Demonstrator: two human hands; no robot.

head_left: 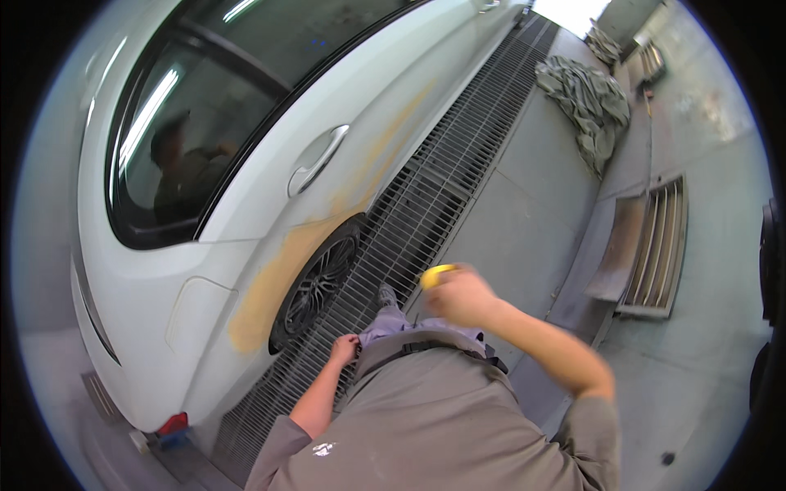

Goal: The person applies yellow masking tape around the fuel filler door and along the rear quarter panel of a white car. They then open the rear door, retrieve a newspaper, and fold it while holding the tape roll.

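Note:
My right hand [465, 296] is raised in front of my waist, slightly blurred. Its fingers are closed round a small yellow object with a rounded edge [435, 276], whose kind I cannot make out. My left hand [345, 349] hangs beside my left hip with the fingers curled in; whatever they may hold is hidden. To the left stands a white car [270, 221]. Tan patches of filler [268, 296] cover the panel round its rear wheel [315, 286] and run along the lower door. Both hands are apart from the car.
A metal floor grating [426, 192] runs alongside the car, under my feet. Grey crumpled sheeting [585, 102] lies at the far right. Slatted vent panel [657, 250] is by the right wall, with a brownish curved panel [618, 250] against it. The door handle [319, 159] juts from the car.

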